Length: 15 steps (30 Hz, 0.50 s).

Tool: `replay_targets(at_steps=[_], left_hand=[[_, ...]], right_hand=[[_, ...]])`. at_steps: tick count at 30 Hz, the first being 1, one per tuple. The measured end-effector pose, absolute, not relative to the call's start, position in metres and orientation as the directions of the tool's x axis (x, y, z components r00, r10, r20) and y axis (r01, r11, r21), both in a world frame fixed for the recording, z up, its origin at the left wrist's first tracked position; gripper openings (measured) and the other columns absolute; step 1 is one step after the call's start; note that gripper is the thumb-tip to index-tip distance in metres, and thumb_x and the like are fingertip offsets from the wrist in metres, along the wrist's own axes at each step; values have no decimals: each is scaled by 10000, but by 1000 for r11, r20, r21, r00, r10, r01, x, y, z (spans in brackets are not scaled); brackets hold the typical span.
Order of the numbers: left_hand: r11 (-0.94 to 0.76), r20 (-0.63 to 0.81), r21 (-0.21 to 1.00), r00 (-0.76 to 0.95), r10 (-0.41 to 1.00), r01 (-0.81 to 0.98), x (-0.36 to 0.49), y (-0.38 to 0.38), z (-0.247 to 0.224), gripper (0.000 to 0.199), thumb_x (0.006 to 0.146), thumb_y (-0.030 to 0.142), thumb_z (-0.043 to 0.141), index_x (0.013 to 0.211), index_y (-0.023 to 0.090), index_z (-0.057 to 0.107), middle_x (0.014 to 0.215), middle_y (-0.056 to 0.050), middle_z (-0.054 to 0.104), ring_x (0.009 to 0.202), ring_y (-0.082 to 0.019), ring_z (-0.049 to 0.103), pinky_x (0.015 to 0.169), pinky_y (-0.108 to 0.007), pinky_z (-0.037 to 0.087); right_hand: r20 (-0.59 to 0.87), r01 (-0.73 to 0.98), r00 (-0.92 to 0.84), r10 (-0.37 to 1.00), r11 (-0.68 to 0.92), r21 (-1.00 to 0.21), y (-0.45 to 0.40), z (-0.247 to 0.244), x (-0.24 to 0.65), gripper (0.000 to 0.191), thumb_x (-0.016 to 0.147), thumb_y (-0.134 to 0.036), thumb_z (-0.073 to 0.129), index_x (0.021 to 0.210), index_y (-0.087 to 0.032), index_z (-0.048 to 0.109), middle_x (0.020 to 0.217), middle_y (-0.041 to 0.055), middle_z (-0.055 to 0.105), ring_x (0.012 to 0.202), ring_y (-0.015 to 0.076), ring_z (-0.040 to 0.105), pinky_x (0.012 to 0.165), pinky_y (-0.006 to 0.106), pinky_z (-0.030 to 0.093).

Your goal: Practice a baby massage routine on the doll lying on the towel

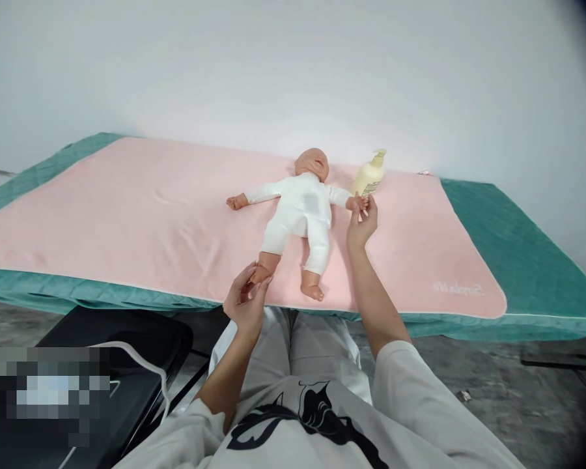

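A baby doll [295, 202] with a white cloth body lies on its back on a pink mat [176, 215], head toward the wall. My left hand [247, 296] is closed around the doll's foot at the mat's near edge. Farther up on the right, the fingers of my right hand [362, 221] pinch the doll's small hand [357, 202]. The doll's other arm is stretched out to the left, and its other foot rests free on the mat. Just behind my right hand stands a pale yellow pump bottle [370, 174], its lower part partly hidden.
Under the mat, a green cover [522, 247] lies over the table, which meets a white wall [273, 71]. Below the table's left front edge is a black chair [127, 332] with a white cable [146, 365] on it. Part of that area is pixelated.
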State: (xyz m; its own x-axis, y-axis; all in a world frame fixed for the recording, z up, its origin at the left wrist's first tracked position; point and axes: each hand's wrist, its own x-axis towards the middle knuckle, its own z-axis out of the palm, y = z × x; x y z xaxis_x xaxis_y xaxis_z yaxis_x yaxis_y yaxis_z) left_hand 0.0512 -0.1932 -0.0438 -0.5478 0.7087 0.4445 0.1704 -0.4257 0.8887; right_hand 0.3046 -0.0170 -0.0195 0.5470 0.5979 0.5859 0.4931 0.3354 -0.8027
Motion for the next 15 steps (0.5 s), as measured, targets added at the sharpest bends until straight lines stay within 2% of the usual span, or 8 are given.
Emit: replay_targets(at_steps=[3, 7, 11, 15], left_hand=[[-467, 501, 859, -541, 675, 212, 55, -180, -40, 423, 741, 313, 827, 1107, 177, 663, 1140, -110, 728, 1103, -256, 701, 908, -400, 620], [-496, 544, 834, -511, 666, 241, 60, -160, -28, 399, 764, 310, 809, 1112, 184, 661, 1162, -107, 723, 1107, -242, 699, 878, -367, 625], [-503, 588, 808, -477, 653, 308, 65, -140, -13, 373, 785, 309, 793, 1112, 189, 662, 1162, -98, 724, 1112, -231, 697, 884, -353, 619], [-500, 614, 789, -442, 654, 358, 71, -124, -2, 373, 805, 312, 777, 1135, 187, 656, 1174, -94, 721, 1119, -223, 694, 892, -344, 616]], right_hand=[[718, 584, 439, 540, 436, -685, -12, -24, 295, 485, 956, -485, 472, 1304, -164, 576, 1213, 140, 614, 1193, 229, 601, 1038, 439, 512], [826, 725, 263, 498, 463, -510, -8, -28, 288, 418, 982, -467, 445, 1247, -202, 629, 1154, 128, 651, 1138, 229, 622, 1042, 461, 522], [829, 765, 56, 556, 509, -394, -9, -29, 282, 397, 997, -432, 423, 1234, -208, 650, 1177, 124, 666, 1142, 221, 630, 1040, 434, 538], [772, 735, -66, 632, 554, -390, -10, -29, 280, 373, 992, -403, 459, 1249, -213, 651, 1218, 117, 665, 1171, 219, 618, 1065, 427, 526]])
